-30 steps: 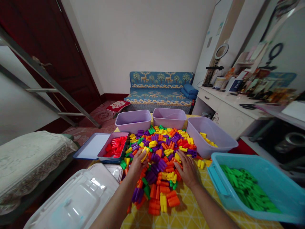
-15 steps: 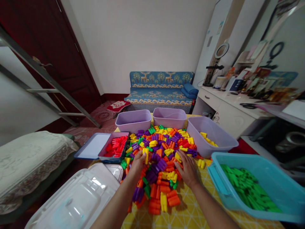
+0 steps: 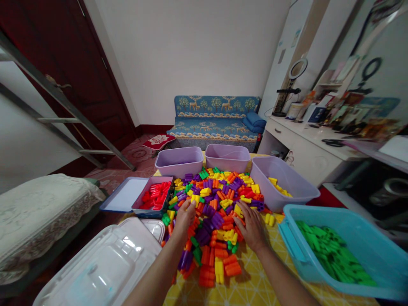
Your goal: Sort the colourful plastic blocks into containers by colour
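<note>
My left hand (image 3: 185, 217) is closed in a pinch on a yellow plastic building block (image 3: 195, 199), over the left side of a heap of mixed blocks (image 3: 212, 223). The heap holds orange, purple, green, yellow and red pieces shaped like joined tubes. On its right side lies my right hand (image 3: 253, 225), fingers spread and thumb apart. Another yellow block (image 3: 237, 211) sits between that thumb and the fingers, partly covered; no firm grip on it shows.
Lilac bins (image 3: 228, 160) line the far table edge; the right-hand bin (image 3: 280, 199) contains yellow blocks. A turquoise tub (image 3: 293, 246) has green pieces. Red pieces fill a box (image 3: 140, 203) at left. A clear plastic lid (image 3: 95, 263) lies front left. Yellow patterned cloth (image 3: 255, 284) covers the table.
The yellow block in my left hand has tipped, and less of it shows above the fingers. My right hand stays in place.
</note>
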A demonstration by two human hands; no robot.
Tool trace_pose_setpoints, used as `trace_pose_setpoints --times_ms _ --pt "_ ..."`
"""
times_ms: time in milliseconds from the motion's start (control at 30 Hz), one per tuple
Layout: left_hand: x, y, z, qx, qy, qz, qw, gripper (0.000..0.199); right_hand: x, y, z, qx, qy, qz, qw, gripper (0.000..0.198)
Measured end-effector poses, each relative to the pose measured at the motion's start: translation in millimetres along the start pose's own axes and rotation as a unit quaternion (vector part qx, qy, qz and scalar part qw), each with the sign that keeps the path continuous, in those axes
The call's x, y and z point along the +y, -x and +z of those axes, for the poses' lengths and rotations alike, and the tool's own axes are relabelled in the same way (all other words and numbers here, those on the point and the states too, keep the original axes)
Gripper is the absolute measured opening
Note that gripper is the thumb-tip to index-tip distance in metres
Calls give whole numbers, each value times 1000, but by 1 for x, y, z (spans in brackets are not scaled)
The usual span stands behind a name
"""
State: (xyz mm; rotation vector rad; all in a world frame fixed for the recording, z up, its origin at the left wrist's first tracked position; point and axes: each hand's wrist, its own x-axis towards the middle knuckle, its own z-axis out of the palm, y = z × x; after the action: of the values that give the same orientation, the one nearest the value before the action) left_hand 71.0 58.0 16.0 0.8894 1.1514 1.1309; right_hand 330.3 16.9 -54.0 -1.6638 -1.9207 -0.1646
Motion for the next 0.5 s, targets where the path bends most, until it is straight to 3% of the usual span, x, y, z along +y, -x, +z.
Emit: trace_pose_setpoints --times_ms 200,333,500 --pt "13 -17 -2 50 -74 60 994 51 -1 0 -1 4 -1 -3 1000 48" --pt "19 -26 -4 17 -111 145 983 47 -1 -1 -1 7 -7 -2 1000 49" --pt "11 -37 -1 -23 -240 242 940 37 0 0 0 5 -1 -1 1000 47"
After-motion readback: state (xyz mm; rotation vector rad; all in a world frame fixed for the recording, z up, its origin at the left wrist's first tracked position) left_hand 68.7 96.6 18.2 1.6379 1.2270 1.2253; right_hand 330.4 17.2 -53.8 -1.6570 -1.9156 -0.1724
